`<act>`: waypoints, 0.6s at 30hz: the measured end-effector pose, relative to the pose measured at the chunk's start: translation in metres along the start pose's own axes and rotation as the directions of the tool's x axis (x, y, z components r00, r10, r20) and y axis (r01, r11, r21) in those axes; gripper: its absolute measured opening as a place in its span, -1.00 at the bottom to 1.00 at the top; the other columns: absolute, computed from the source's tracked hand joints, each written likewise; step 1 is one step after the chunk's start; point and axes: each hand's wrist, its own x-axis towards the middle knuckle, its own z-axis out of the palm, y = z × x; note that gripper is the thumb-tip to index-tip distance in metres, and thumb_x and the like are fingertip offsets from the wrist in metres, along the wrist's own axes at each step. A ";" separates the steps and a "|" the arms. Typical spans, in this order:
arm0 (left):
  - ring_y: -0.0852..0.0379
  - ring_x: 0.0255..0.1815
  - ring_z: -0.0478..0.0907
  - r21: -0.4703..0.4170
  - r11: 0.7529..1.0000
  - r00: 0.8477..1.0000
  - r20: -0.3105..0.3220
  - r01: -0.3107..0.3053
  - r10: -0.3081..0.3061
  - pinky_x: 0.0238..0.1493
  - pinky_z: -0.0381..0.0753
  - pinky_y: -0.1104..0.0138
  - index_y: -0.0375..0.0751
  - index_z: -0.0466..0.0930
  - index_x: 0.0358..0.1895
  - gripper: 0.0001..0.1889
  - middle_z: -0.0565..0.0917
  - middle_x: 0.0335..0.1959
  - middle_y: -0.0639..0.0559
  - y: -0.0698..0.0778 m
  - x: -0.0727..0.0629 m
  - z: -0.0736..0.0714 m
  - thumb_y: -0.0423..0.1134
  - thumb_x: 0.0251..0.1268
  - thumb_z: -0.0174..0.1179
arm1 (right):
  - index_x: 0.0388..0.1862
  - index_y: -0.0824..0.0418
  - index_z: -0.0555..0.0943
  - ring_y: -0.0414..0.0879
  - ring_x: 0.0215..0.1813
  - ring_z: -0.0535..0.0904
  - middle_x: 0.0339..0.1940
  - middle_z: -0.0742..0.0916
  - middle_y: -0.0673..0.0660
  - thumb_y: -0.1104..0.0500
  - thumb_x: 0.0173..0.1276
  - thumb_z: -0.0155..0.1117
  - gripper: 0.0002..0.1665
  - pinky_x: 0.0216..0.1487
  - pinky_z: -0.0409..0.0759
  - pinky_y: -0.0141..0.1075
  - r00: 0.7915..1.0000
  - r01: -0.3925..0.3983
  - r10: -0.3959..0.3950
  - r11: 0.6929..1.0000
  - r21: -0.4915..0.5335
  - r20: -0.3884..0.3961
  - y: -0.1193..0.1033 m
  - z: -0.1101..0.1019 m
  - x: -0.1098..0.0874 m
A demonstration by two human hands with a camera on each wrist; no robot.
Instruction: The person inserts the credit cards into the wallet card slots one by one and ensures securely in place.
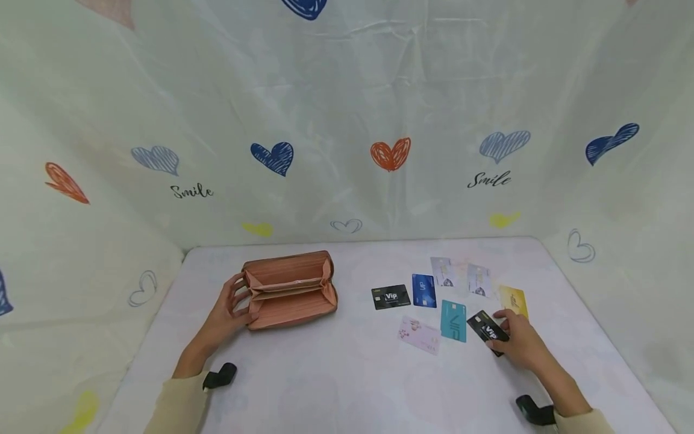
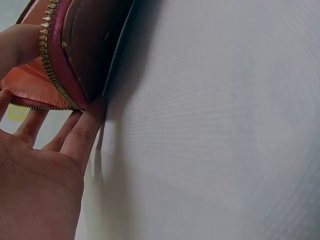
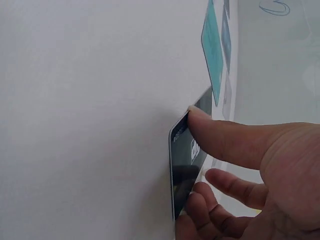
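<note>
A brown zip-around wallet lies spread on the left of the table, its pleated inner pockets showing. My left hand grips its left end; up close in the left wrist view, thumb and fingers take hold around the gold-toothed zipper. On the right, my right hand pinches a black Vip card by its edges, thumb on the near side. Whether the card is fully off the table I cannot tell. Just left of it lies a teal VIP card, and beyond the hand a yellow card.
Also on the white table lie another black Vip card, a blue card, a pink flowered card and two pale cards, one left and one right. A heart-printed sheet hangs behind the table.
</note>
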 end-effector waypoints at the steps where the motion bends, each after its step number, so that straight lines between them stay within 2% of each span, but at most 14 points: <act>1: 0.49 0.32 0.28 0.000 1.000 1.000 0.005 0.004 -0.004 0.14 0.47 0.62 -0.19 -0.19 0.71 0.07 0.01 0.66 -0.38 0.000 0.000 -0.001 -0.61 0.28 0.34 | 0.32 0.60 0.36 0.24 -0.05 0.55 -0.01 0.59 0.54 0.31 0.26 0.57 -0.21 -0.01 0.61 0.10 1.000 -0.002 0.002 1.000 0.009 0.007 -0.001 -0.001 0.001; 11: 0.54 0.32 0.23 -0.035 0.999 0.998 0.063 0.013 -0.011 0.13 0.49 0.60 -0.19 -0.34 0.71 0.16 -0.06 0.66 -0.43 0.000 0.000 -0.006 -0.66 0.22 0.29 | 0.22 0.58 0.36 0.20 -0.10 0.53 -0.10 0.59 0.45 0.30 0.24 0.59 -0.26 -0.11 0.59 -0.01 0.997 -0.062 0.059 0.997 0.047 0.051 -0.001 -0.003 0.005; 15: 0.50 0.37 0.19 -0.047 0.998 0.995 0.088 0.052 -0.048 0.16 0.47 0.61 -0.12 -0.37 0.73 0.20 -0.12 0.69 -0.39 -0.001 0.002 -0.009 -0.68 0.20 0.28 | 0.16 0.60 0.42 0.18 -0.12 0.53 -0.12 0.60 0.43 0.34 0.23 0.57 -0.34 -0.12 0.59 -0.03 0.998 -0.047 0.045 0.998 0.040 0.035 -0.001 -0.003 0.004; 18: 0.42 0.43 0.14 -0.061 0.996 0.992 0.116 0.061 -0.053 0.19 0.44 0.62 -0.08 -0.39 0.74 0.22 -0.16 0.71 -0.37 -0.002 0.003 -0.011 -0.68 0.19 0.28 | 0.11 0.61 0.48 0.18 -0.12 0.54 -0.13 0.63 0.43 0.37 0.28 0.51 -0.46 -0.08 0.60 0.01 0.999 -0.032 0.033 0.999 0.034 -0.007 -0.002 -0.002 0.003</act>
